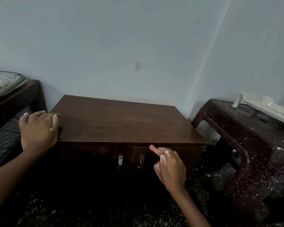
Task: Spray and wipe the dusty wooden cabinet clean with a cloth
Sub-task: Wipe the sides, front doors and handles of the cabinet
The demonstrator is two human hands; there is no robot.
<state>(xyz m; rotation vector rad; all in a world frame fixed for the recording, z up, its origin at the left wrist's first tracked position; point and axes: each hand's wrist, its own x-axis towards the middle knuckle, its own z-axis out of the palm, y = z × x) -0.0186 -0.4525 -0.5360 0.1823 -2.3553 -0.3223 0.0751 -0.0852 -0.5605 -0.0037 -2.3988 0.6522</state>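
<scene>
- Cabinet (121, 123), head view: low, dark brown wood, two doors, back against the pale wall (105, 46), roughly centre of frame.
- Left hand (38, 128): released, lying flat on the top's left front corner with the fingers draped over the side edge. Whitish powder shows on the fingertips.
- Right hand (170, 166): curled round a pinkish object (154, 149), held in front of the right door just below the top's front lip. The object is motion-blurred. It may be the cloth, but I cannot tell.
- No spray bottle is in view.
- Progress, as a judgement: the top reads as even brown with only faint pale marks toward the right front, and no wet sheen or wipe streaks are visible. I cannot tell whether spraying is done. The doors and handles (120, 161) sit in deep shadow, so their condition is unreadable. The front and sides likely remain to be wiped.
- Edges: the front lip of the top is sharp and straight, and the rear edge meets the wall with no gap showing.
- Room on the left: a dark wooden frame (23, 92) carrying striped bedding (5, 82) stands just beside the cabinet. The gap is narrow, and the left hand sits at it.
- Room on the right: a speckled bench (252, 145) carrying a white plastic rack (269, 108) stands near. A slot lies between it and the cabinet's side.
- The top surface is bare for full strokes. The speckled floor (88, 210) in front is open.
</scene>
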